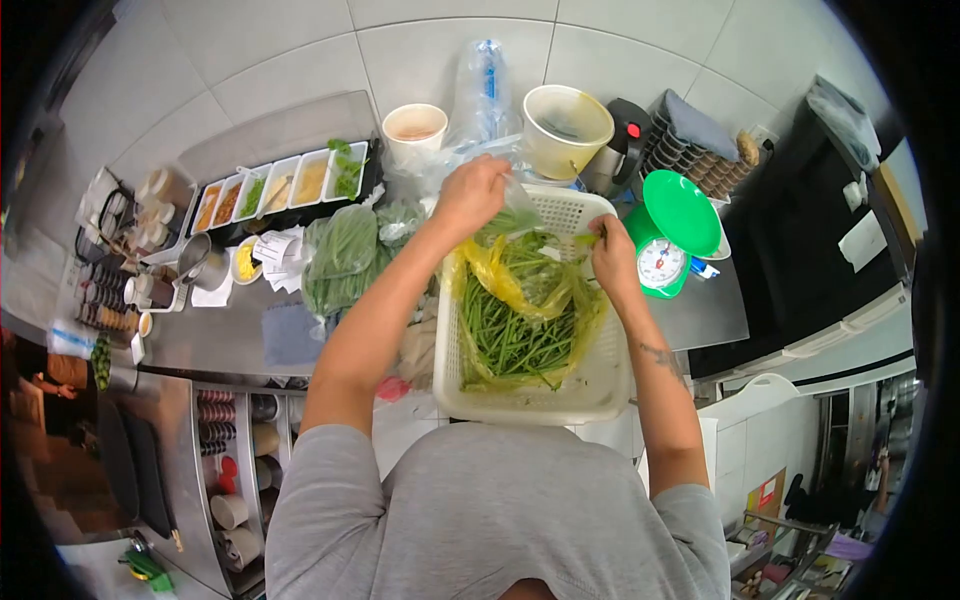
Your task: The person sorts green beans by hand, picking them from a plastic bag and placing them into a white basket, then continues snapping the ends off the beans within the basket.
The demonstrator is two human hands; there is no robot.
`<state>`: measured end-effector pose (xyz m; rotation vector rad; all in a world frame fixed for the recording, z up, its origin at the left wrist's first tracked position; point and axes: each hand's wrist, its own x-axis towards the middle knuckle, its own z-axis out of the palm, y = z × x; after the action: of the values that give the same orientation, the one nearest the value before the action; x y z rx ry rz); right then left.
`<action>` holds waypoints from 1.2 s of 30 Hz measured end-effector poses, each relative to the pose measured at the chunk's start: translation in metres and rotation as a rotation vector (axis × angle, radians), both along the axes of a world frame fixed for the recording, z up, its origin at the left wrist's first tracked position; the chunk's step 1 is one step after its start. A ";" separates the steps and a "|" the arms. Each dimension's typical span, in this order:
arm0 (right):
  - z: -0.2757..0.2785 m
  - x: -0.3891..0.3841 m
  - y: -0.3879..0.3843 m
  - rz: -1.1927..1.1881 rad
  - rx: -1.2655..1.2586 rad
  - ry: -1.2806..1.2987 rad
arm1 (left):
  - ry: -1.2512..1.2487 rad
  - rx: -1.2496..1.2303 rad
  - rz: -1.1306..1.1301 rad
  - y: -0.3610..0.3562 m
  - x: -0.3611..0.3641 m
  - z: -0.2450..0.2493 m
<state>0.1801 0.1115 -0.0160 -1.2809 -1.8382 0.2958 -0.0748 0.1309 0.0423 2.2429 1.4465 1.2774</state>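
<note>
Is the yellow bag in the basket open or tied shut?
Open. The yellow bag lies spread in the white basket, green stalks exposed; the right hand grips its edge.

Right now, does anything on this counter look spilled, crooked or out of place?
Nothing is spilled: the green beans lie inside the yellow bag in the white basket. Only the basket's near edge seems to stick out past the counter front, though the lens bends the view.

Around basket point(592, 398): scale point(680, 215), cup point(568, 130), bagged greens point(340, 255).
</note>
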 end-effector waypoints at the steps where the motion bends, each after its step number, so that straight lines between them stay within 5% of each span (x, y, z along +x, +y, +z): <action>1: 0.011 0.001 -0.011 0.030 -0.127 0.105 | -0.012 0.043 -0.003 -0.006 -0.002 0.010; 4: 0.042 -0.001 -0.052 0.285 -0.070 -0.058 | -0.052 0.077 -0.014 -0.024 -0.010 0.049; 6: 0.040 -0.011 -0.076 0.541 -0.407 -0.111 | -0.079 -0.039 -0.031 -0.042 -0.014 0.072; 9: 0.029 -0.023 -0.088 0.823 -0.593 -0.451 | -0.034 -0.272 -0.221 -0.058 -0.016 0.080; 14: 0.001 -0.032 0.000 0.383 -0.257 -0.258 | 0.089 -0.136 -0.341 -0.045 0.001 0.038; 18: 0.031 -0.040 0.022 0.324 -0.761 0.028 | 0.181 0.012 -0.093 -0.018 0.010 -0.001; 21: -0.002 -0.024 0.043 0.257 -0.620 -0.103 | 0.290 0.065 -0.051 0.003 0.004 -0.032; 24: -0.004 -0.022 0.008 0.312 -0.479 -0.499 | 0.346 0.086 0.019 0.012 0.000 -0.057; 28: -0.006 -0.021 -0.013 0.081 -0.622 -0.792 | 0.396 0.218 0.171 -0.008 0.015 -0.032; 34: -0.004 -0.021 -0.013 0.154 -0.660 -0.694 | 0.505 0.042 -0.334 -0.056 0.058 -0.032; 36: 0.008 -0.018 -0.022 0.157 -0.624 -0.609 | 0.555 0.045 -0.323 -0.059 0.064 -0.034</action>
<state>0.1625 0.0893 -0.0078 -1.7883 -2.4852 0.6586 -0.0106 0.0718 0.0084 2.8574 1.1192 0.6205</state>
